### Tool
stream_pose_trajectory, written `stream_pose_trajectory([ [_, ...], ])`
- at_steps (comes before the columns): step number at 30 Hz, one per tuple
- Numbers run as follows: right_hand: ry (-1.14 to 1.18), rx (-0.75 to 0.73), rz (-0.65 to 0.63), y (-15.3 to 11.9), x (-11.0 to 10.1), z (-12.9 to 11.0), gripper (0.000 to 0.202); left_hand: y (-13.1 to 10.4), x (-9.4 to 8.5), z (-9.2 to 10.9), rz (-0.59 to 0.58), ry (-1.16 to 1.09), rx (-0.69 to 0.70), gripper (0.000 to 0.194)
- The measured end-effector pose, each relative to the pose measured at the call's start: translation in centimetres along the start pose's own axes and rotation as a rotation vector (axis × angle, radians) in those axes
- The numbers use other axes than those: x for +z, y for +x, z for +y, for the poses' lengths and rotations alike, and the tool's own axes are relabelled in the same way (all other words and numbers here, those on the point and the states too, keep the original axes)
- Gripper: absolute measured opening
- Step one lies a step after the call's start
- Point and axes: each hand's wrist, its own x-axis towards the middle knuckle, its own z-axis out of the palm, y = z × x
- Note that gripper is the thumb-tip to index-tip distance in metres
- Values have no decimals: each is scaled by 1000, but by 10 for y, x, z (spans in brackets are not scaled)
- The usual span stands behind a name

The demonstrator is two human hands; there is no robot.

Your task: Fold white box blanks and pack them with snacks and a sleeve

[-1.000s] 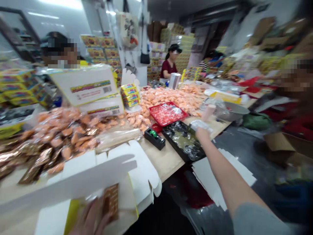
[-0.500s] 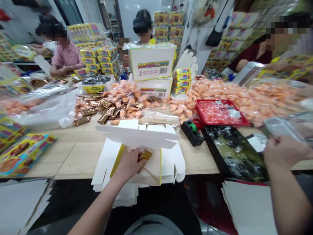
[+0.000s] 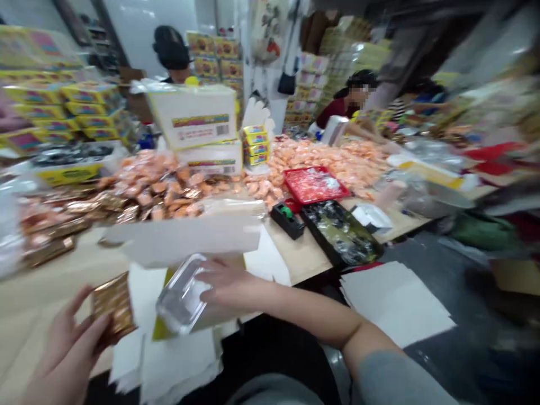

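Note:
My left hand [image 3: 70, 354] at the lower left holds a gold-brown foil packet [image 3: 113, 306] upright between its fingers. My right hand [image 3: 230, 284] reaches in from the right and grips a clear plastic tray [image 3: 181, 298], tilted, over an unfolded white and yellow carton [image 3: 185, 242] that lies on the wooden table [image 3: 304, 256]. The carton's white flap stands up just behind the tray. The picture is blurred by motion.
Heaps of orange and gold wrapped snacks [image 3: 156, 185] cover the table behind. A black tape dispenser [image 3: 287, 219], a red basket [image 3: 314, 183], a black tray [image 3: 341, 230] and stacked white boxes [image 3: 194, 121] lie further back. Flat white cartons [image 3: 396, 301] sit lower right. Other people work across the table.
My right hand has come from the far right with the clear tray to the carton. My left hand has lifted the gold packet off the carton toward the left. The view has swung right.

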Motion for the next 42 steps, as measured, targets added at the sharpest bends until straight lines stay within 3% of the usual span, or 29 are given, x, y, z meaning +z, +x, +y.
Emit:
stream_pose_trajectory([
  [3,52,-16,-26,22,30,7,24,-26,-9,17,52,-226,-99,85],
  [5,107,-6,18,25,40,11,22,-35,-13,24,8,-291,-120,87],
  [8,104,24,51,27,42,14,18,-41,-16,28,-76,-328,-129,84],
  [11,53,41,-18,31,38,10,15,-44,-14,29,-191,-338,-102,78],
  [16,-25,171,-74,27,44,6,16,-37,7,38,-280,-234,2,72],
  [19,49,196,-77,17,49,5,33,-27,33,44,-336,-9,114,63],
  [23,91,303,111,-8,42,5,62,-18,69,43,-273,560,294,56],
  [26,36,384,281,-32,36,6,51,-16,80,39,-257,856,427,46],
  [31,13,401,441,-45,48,7,29,-16,61,37,-80,930,607,38],
  [36,116,357,438,-41,59,0,27,-15,57,14,-388,962,704,57],
  [39,179,415,611,-56,50,9,28,-16,62,2,-355,1026,823,68],
  [42,108,619,854,-78,31,56,24,-19,64,3,-346,1048,958,70],
])
